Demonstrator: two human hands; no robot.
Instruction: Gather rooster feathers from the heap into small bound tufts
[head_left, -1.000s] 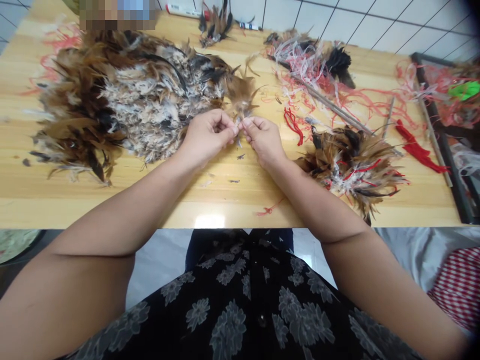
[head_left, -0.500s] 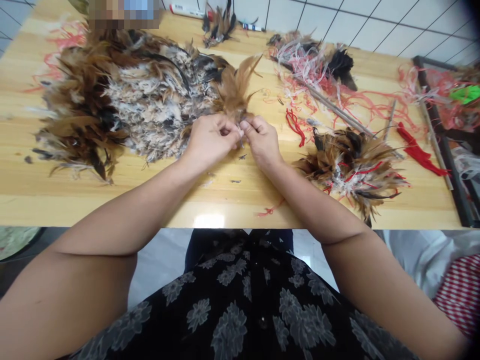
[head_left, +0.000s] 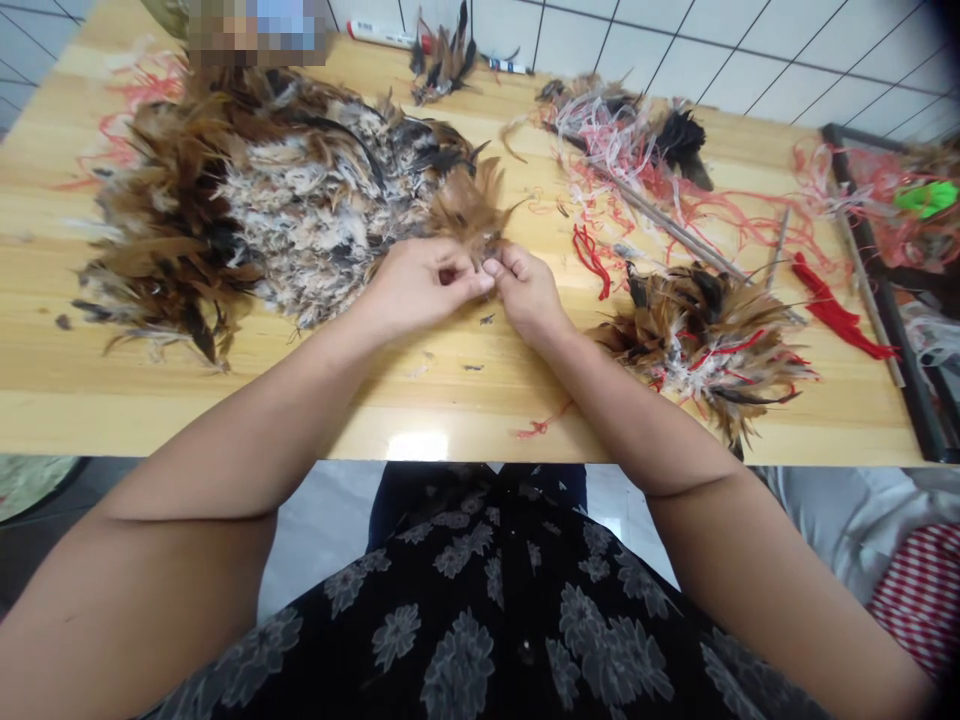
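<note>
My left hand [head_left: 431,285] and my right hand [head_left: 527,290] meet fingertip to fingertip, each in a pinch. A small bunch of brown feathers [head_left: 469,205] sticks up from between them, its quill ends mostly covered by my fingers. Just left of my hands lies a big heap of feathers [head_left: 300,210], brown and black at the edges with pale fluffy ends in the middle. Beyond my right wrist rests a second pile of brown feathers [head_left: 705,330] with red strands across its pale ends.
Red string bundles [head_left: 840,310] lie on the wooden table [head_left: 465,410] to the right. Tangled pink and white strands [head_left: 615,140], thin sticks [head_left: 675,225] and a dark-framed tray [head_left: 892,290] sit further back and right. Markers [head_left: 382,35] lie by the tiled wall.
The brown feathers between my hands have tilted and dropped lower. My hands stay pinched together with only slight finger movement. The whole view has shifted slightly.
</note>
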